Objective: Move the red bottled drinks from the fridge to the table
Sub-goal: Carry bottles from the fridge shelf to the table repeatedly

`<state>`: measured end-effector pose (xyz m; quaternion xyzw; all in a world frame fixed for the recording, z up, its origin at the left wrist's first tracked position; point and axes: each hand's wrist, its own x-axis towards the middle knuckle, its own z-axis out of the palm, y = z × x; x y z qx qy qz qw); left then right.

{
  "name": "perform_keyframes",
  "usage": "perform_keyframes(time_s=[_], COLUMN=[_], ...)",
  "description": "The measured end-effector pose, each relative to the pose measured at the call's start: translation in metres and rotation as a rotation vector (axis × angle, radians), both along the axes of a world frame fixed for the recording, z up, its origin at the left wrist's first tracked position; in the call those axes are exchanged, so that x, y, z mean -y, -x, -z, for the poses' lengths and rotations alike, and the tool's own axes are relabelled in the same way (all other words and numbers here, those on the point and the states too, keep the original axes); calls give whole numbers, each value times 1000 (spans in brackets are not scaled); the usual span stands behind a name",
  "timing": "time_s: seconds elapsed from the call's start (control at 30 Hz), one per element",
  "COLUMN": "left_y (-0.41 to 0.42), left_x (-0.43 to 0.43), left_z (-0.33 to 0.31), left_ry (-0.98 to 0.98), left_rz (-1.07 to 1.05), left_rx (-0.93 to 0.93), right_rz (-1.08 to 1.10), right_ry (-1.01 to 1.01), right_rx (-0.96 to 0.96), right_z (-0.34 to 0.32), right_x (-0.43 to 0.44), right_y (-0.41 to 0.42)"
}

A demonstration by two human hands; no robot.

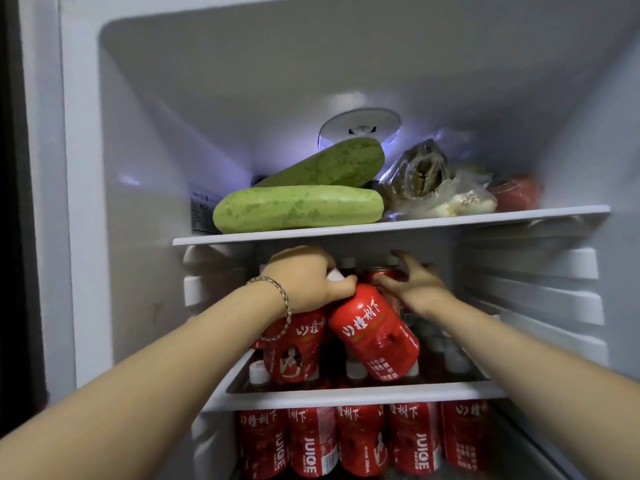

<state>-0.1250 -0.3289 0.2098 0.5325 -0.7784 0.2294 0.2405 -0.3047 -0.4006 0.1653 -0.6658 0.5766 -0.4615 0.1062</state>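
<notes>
Both my hands reach into the open fridge, onto its middle shelf (pixel 363 398). My left hand (pixel 304 277), with a bracelet on the wrist, grips the white cap and neck of a red bottled drink (pixel 375 332), which is tilted to the left. Another red bottle (pixel 294 351) stands upright just behind and left of it. My right hand (pixel 412 282) has its fingers spread and touches the red cans and bottles further back, holding nothing. On the shelf below stands a row of several red juice bottles (pixel 360 441).
Two green marrows (pixel 298 207) lie on the top shelf (pixel 381 230), with bagged food (pixel 429 181) and a red item (pixel 516 194) to their right. White fridge walls close in on both sides; the shelf above leaves little headroom over the bottles.
</notes>
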Motion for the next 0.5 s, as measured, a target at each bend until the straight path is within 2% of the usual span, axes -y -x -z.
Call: perform_keyframes(time_s=[0.13,0.27,0.33,0.5], left_y=[0,-1,-1,-1], left_x=[-5,-11,-15,-24], left_z=[2,3,3,2], left_ry=[41,45,35,4], left_rz=[3,18,10,38], left_rx=[4,-29,-47,-81], right_rz=[-123,13,12,-15], right_ry=[-138,-42,-23,-76], right_rx=[-123,15,48,-33], right_z=[-4,-4,-4,-9], right_x=[10,9,6,-11], right_y=[-21,-32,-30,-21])
